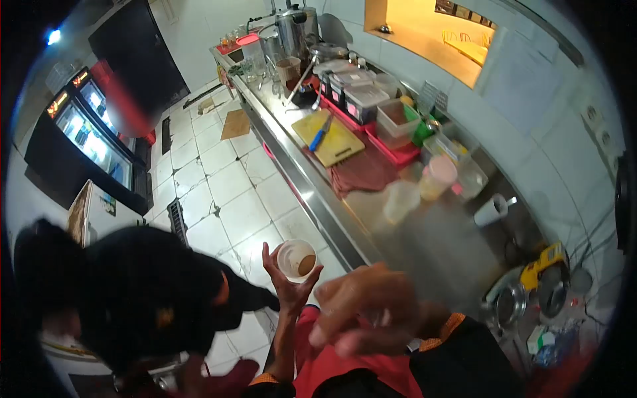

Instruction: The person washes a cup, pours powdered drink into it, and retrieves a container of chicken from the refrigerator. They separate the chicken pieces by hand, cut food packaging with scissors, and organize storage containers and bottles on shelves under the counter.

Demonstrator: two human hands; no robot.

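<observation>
My left hand is closed round a translucent plastic cup, held over the floor beside the counter. Something brown lies inside the cup, low on its right side. My right hand is raised close to the camera, right of the cup and apart from it. Motion blurs its fingers, which look bent, and I cannot make out whether anything is in them. On the steel counter nearby stand a blurred pale cup and a lidded container with yellowish contents.
A blue-handled knife lies on a yellow cutting board, beside a brown cloth. Plastic tubs line the wall. A white mug stands farther right. Close on my left is a person in black. Drinks fridges stand beyond.
</observation>
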